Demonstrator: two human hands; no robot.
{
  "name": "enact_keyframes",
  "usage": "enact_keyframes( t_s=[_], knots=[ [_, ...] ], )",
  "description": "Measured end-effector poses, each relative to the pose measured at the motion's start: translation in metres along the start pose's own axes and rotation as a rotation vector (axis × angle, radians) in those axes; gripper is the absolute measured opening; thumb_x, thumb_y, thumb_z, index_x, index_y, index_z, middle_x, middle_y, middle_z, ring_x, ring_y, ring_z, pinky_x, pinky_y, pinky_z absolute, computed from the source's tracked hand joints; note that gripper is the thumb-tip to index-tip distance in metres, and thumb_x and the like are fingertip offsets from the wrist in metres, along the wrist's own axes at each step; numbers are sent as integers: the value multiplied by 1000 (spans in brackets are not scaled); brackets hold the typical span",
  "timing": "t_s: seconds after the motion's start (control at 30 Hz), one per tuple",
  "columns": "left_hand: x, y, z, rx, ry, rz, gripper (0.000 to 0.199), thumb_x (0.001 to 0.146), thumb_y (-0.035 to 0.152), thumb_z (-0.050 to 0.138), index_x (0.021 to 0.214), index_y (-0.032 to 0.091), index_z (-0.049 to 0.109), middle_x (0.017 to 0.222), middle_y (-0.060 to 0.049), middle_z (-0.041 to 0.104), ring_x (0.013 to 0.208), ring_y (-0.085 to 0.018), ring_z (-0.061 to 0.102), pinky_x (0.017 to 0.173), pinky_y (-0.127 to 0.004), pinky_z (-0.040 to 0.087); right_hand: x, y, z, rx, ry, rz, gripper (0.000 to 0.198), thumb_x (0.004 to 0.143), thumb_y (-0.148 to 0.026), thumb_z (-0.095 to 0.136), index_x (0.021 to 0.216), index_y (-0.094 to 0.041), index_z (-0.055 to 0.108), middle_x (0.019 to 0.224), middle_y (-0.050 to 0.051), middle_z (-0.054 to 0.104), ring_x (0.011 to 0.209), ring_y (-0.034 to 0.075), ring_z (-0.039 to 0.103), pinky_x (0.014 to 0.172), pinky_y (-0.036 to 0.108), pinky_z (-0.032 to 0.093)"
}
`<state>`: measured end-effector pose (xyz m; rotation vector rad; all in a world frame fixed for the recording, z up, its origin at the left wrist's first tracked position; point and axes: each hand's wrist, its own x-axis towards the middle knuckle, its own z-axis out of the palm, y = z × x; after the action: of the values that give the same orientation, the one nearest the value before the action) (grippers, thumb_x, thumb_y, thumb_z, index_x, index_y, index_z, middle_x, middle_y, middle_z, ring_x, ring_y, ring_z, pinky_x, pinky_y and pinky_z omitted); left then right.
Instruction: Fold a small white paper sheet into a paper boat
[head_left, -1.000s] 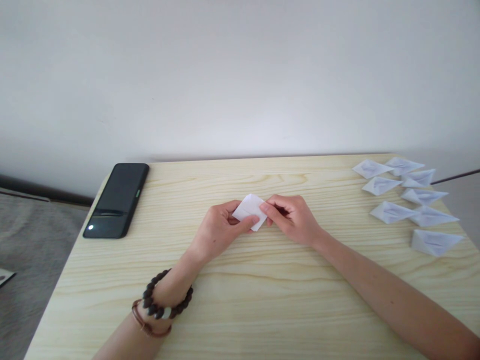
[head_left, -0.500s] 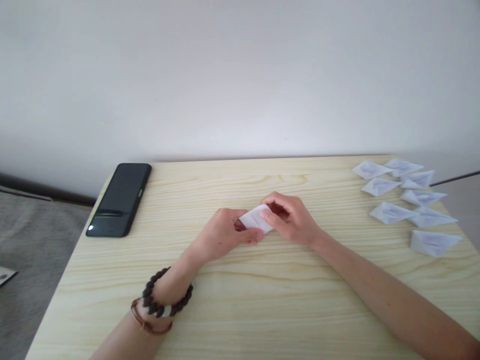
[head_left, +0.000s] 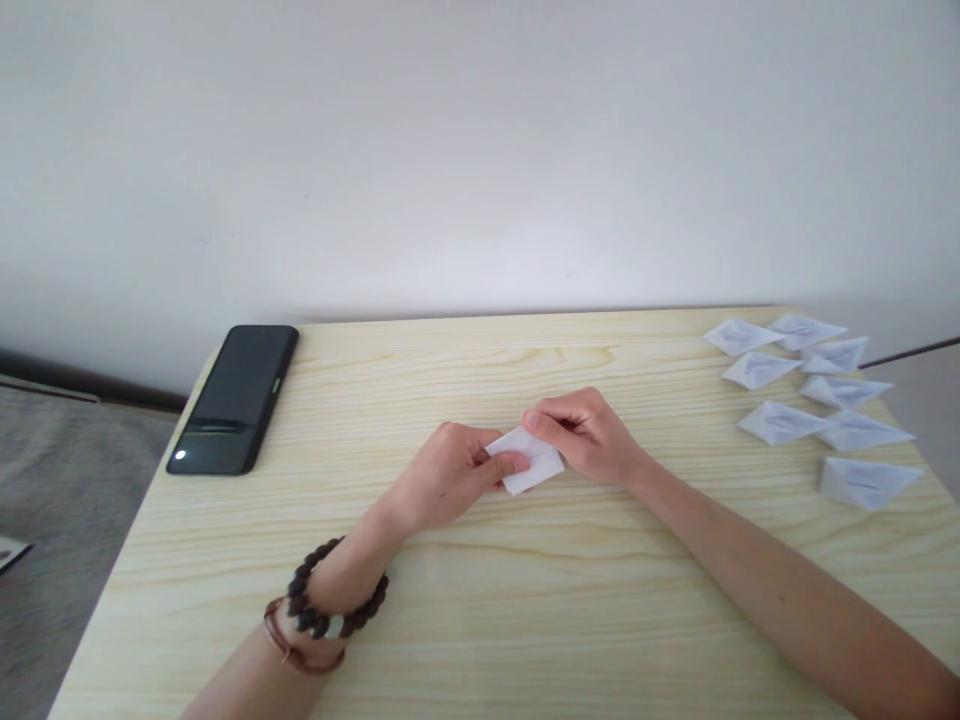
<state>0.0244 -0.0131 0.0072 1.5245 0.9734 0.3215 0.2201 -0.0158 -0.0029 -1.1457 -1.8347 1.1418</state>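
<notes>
A small folded piece of white paper (head_left: 541, 460) is held between my two hands above the middle of the wooden table. My left hand (head_left: 457, 472) is closed on its left side, the thumb lying flat across the front and the other fingers behind. At the upper edge of the paper, my right hand (head_left: 581, 432) pinches it between thumb and forefinger. The fingers behind the paper are mostly hidden. Dark beads and a brown cord circle my left wrist.
Several folded white paper boats (head_left: 784, 423) stand in a group at the right end of the table (head_left: 480, 620). A black phone (head_left: 236, 400) lies at the far left corner. A pale wall (head_left: 480, 160) rises behind the table's back edge.
The paper has turned and now shows more of its lower right part. My right thumb has moved up to its top edge; my left thumb reaches further across its front.
</notes>
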Motion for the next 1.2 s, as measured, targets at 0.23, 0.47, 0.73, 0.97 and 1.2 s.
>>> enact_keyframes(
  t_s=[0.23, 0.47, 0.73, 0.97, 1.2],
  knots=[
    [2, 3, -1, -186, 178, -29, 31, 79, 45, 64, 75, 15, 68, 65, -3, 69, 55, -14, 61, 51, -21, 46, -2, 4, -1, -8, -4, 29, 25, 89, -37, 54, 77, -16, 60, 56, -4, 46, 48, 7, 37, 44, 21, 27],
    [2, -10, -2, -123, 366, 97, 48, 79, 40, 67, 119, 17, 57, 83, -5, 70, 62, -14, 63, 53, -22, 51, -2, 7, 1, 68, 39, 91, 18, 90, -34, 54, 88, -17, 60, 56, -5, 51, 46, 7, 43, 43, 20, 32],
    [-1, -18, -19, 351, 394, 437, 35, 75, 34, 73, 107, 21, 65, 105, -8, 68, 87, -17, 63, 68, -24, 50, -2, 10, -1, 145, 29, 49, 32, 90, -30, 55, 120, -19, 51, 60, -7, 50, 49, 8, 48, 46, 19, 38],
    [0, -20, -25, 392, 406, 497, 21, 82, 28, 67, 101, 19, 67, 102, -10, 69, 94, -20, 64, 84, -31, 51, -4, 10, 1, -197, 72, -194, 19, 86, -26, 59, 105, -21, 59, 85, 3, 62, 67, 12, 54, 61, 25, 46],
    [1, -25, -22, 610, 523, 545, 20, 86, 18, 59, 101, 23, 71, 115, -10, 63, 103, -20, 57, 81, -32, 51, -4, 12, 5, -355, 177, -292, 24, 84, -14, 54, 105, -22, 63, 118, 11, 57, 100, 21, 59, 88, 37, 49]
  ],
)
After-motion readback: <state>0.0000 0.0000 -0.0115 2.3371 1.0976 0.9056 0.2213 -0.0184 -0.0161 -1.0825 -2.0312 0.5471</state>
